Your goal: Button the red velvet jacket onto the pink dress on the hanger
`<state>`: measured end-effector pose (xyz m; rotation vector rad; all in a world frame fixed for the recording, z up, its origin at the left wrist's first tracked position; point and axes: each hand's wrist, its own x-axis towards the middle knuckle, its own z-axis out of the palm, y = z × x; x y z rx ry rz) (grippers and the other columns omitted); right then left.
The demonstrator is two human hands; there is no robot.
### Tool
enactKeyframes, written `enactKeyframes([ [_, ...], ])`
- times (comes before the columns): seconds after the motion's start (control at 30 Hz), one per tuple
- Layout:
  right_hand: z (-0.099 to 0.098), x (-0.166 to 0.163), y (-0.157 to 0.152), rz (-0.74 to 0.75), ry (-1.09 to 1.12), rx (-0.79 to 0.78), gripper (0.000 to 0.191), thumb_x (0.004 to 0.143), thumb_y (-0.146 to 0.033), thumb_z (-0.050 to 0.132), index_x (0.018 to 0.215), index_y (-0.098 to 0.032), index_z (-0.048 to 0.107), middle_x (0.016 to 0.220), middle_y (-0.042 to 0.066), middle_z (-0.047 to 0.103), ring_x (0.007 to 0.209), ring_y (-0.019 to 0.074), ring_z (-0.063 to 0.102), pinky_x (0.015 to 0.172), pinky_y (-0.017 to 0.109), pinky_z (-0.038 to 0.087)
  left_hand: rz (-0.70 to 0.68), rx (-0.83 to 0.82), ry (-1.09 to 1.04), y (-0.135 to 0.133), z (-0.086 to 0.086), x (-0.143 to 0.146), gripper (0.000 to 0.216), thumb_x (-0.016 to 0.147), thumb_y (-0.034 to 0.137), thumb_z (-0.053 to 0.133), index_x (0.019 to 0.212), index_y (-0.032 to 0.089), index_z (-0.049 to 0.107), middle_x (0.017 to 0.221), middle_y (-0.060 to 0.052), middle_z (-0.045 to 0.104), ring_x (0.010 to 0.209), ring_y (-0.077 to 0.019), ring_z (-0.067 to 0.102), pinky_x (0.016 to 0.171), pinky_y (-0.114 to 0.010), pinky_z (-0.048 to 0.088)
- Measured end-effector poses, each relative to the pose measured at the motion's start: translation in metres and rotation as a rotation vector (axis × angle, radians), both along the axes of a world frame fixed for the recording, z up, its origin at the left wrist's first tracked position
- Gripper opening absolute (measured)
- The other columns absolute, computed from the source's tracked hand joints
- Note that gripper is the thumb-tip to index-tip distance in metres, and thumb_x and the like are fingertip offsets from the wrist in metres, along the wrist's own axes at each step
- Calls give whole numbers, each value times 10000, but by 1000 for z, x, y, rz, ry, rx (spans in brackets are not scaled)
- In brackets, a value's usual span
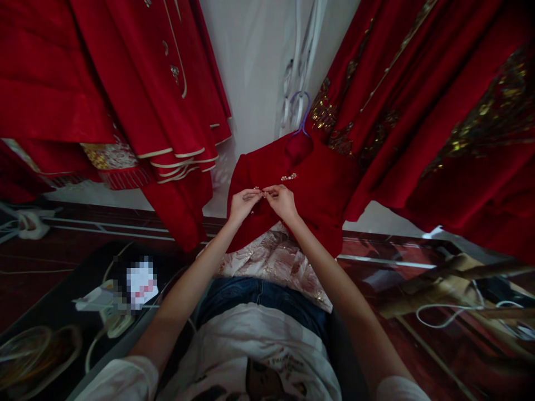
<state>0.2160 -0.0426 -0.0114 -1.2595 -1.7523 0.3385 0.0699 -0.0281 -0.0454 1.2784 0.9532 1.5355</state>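
Observation:
A red jacket (321, 189) hangs in front of me on a purple hanger (304, 117). Across its upper front sits a beaded frog fastener (288, 177). Just below that, my left hand (246, 204) and my right hand (281, 201) meet at the front opening. The fingertips of both are closed in a pinch on another small frog fastener, mostly hidden by the fingers. Small beaded ornaments also show around my left hand. Under the jacket's lower edge, a pale pink brocade cloth (273, 256) lies over my lap.
Red garments with pale piping (179, 159) hang at the left, and red garments with gold sequins (418, 111) at the right. A white metal rack (298, 44) stands against the wall. On the left, a black table (54, 301) bears papers and a cable. Wooden pieces (418, 298) and a white cord lie right.

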Motion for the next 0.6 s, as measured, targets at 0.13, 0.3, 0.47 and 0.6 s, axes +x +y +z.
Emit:
enactKeyframes([
  [0.13,-3,-3,-2,-24,0,28,169,841,-170,587,957,-160,711,936,73,653,739,135,635,788,286,538,5,45,22,5,-6,1,254,627,284,774,828,136,724,861,-83,749,797,-175,703,869,-370,550],
  [0.3,-6,-9,-5,-37,9,83,198,867,-151,536,984,-154,696,1002,97,619,814,160,629,820,303,537,14,29,41,14,-10,-1,248,618,271,763,821,134,728,849,-80,746,767,-175,699,827,-362,556],
  [0.47,-6,-9,-4,-39,33,72,197,867,-150,534,986,-170,690,1016,90,614,829,163,635,837,308,538,-3,79,163,20,-4,-6,223,623,281,766,784,135,714,769,-64,726,709,-161,678,777,-329,548],
  [0.6,-7,-11,-2,-44,27,92,196,870,-158,531,986,-165,689,1022,98,617,844,171,635,847,311,532,-17,181,268,22,0,-9,139,676,231,708,785,145,700,769,-54,711,696,-147,659,748,-299,532],
])
